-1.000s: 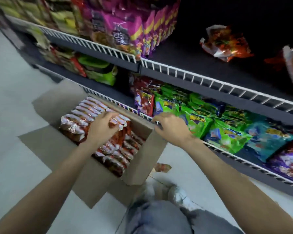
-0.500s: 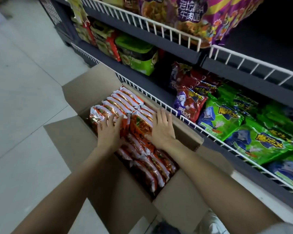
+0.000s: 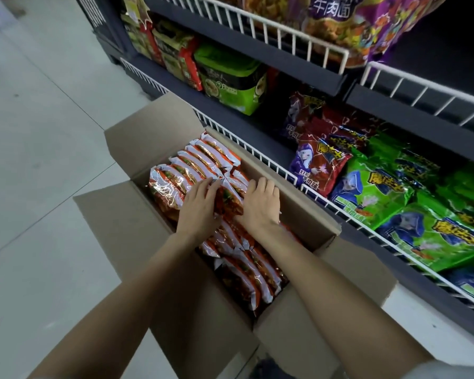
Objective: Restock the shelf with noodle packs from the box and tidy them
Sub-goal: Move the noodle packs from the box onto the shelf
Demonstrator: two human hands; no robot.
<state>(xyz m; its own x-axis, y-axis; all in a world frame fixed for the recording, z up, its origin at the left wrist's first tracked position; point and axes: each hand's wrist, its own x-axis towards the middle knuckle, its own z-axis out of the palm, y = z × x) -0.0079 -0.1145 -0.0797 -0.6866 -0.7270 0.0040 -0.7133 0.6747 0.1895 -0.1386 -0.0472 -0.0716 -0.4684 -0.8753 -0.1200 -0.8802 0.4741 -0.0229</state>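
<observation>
An open cardboard box (image 3: 137,222) stands on the floor against the bottom shelf, filled with rows of orange and silver noodle packs (image 3: 200,160) standing on edge. My left hand (image 3: 200,206) and my right hand (image 3: 262,203) rest side by side on the packs in the middle of the box, fingers pressing down on either side of one group of packs (image 3: 229,199). Whether the fingers have closed round the packs cannot be told. The dark shelf (image 3: 257,138) with a white wire front rail runs behind the box.
The bottom shelf holds red packs (image 3: 320,165) and green packs (image 3: 422,214). Green multipack bags (image 3: 230,77) sit further left, purple bags (image 3: 353,26) on the shelf above. Pale tiled floor (image 3: 39,132) lies to the left. The box flaps stick out on all sides.
My right hand came off the box edge by the shelf rail and onto the packs. Both hands have drawn closer together in the box. The view has swung left and down.
</observation>
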